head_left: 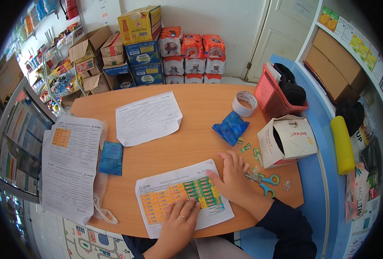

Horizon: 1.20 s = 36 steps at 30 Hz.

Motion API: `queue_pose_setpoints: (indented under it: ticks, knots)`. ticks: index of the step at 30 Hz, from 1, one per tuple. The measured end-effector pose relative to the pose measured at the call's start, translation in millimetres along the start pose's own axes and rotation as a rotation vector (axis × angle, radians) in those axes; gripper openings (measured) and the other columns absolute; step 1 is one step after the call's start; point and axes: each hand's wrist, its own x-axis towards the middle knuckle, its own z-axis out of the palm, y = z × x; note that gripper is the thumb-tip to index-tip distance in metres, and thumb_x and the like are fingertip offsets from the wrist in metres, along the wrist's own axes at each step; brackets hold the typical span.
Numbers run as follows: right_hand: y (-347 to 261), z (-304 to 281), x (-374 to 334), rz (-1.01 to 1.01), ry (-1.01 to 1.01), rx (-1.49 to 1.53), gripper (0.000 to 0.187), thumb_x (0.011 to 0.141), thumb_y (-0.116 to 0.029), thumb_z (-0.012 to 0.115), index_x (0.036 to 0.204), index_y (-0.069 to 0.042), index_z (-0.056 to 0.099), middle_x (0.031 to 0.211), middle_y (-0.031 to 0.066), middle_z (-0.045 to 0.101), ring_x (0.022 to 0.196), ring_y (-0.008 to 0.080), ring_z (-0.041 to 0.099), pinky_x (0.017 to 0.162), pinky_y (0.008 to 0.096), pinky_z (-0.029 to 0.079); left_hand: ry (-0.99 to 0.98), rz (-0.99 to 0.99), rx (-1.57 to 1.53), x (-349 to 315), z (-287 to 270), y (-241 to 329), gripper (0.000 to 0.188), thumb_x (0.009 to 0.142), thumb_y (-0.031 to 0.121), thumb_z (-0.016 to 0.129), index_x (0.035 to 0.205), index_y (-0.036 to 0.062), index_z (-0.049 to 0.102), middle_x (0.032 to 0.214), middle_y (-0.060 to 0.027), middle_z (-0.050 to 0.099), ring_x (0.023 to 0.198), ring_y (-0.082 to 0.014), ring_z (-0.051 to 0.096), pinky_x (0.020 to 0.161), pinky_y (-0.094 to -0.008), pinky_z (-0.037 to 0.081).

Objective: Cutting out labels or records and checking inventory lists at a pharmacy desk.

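Observation:
A white printed sheet [157, 183] lies slantwise in front of me, covered with rows of small orange labels [161, 200] and green and yellow ones [202, 190]. My left hand [180, 218] rests on its lower part, fingers laid over the orange labels and a ring on one finger. Over the sheet's right edge is my right hand [234, 177], thumb and fingers apart, with nothing visible in it. To its right lie scissors [267, 184] with blue and orange handles. Small loose green cut pieces [245, 148] are scattered on the wooden table [191, 142] between the right hand and a white box.
Another printed sheet [148, 116] lies farther back. At left are stacked papers [68, 177] in a plastic sleeve and a blue packet [111, 158]. A crumpled blue wrapper [231, 128], tape roll [245, 103], open white box [293, 142] and red basket [269, 93] line the right.

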Motion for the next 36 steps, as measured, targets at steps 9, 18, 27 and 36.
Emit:
queue_pose_setpoints:
  ticks: [9, 18, 27, 36]
  knots:
    - [-2.4, 7.5, 6.1, -0.004, -0.016, -0.072, 0.058, 0.083, -0.037, 0.066, 0.125, -0.002, 0.046, 0.124, 0.0126, 0.047, 0.116, 0.0294, 0.04, 0.094, 0.0428, 0.026, 0.029, 0.066, -0.16, -9.3, 3.2, -1.5, 0.039, 0.083, 0.007, 0.053, 0.121, 0.0057, 0.06, 0.128, -0.0099, 0.059, 0.123, -0.0299, 0.053, 0.099, -0.0481, 0.042]
    - [6.2, 0.7, 6.3, -0.038, -0.041, 0.165, 0.055, 0.081, -0.031, 0.068, 0.125, -0.004, 0.047, 0.118, 0.0124, 0.048, 0.112, 0.0297, 0.044, 0.093, 0.0432, 0.03, 0.082, 0.047, -0.066, -17.4, 0.3, 8.8, 0.044, 0.076, 0.008, 0.06, 0.12, 0.0092, 0.061, 0.131, -0.0093, 0.054, 0.123, -0.0324, 0.049, 0.101, -0.0502, 0.039]
    - [1.0, -5.5, 2.8, -0.14, -0.071, 0.04, 0.075, 0.068, -0.036, 0.078, 0.127, -0.004, 0.045, 0.117, 0.0126, 0.048, 0.112, 0.029, 0.046, 0.094, 0.0429, 0.031, 0.117, 0.052, -0.093, -18.4, 2.4, 10.0, 0.045, 0.075, 0.011, 0.063, 0.119, 0.0101, 0.063, 0.123, -0.0101, 0.056, 0.116, -0.0329, 0.051, 0.099, -0.05, 0.04]
    - [2.0, -14.1, 2.8, -0.124, -0.177, 0.098, 0.083, 0.067, -0.038, 0.079, 0.132, -0.004, 0.041, 0.123, 0.0134, 0.045, 0.119, 0.0294, 0.042, 0.099, 0.0444, 0.027, 0.212, -0.06, -0.078, -17.2, 1.3, 14.5, 0.043, 0.072, 0.012, 0.065, 0.114, 0.02, 0.068, 0.124, -0.0154, 0.055, 0.117, -0.0387, 0.048, 0.098, -0.0492, 0.04]
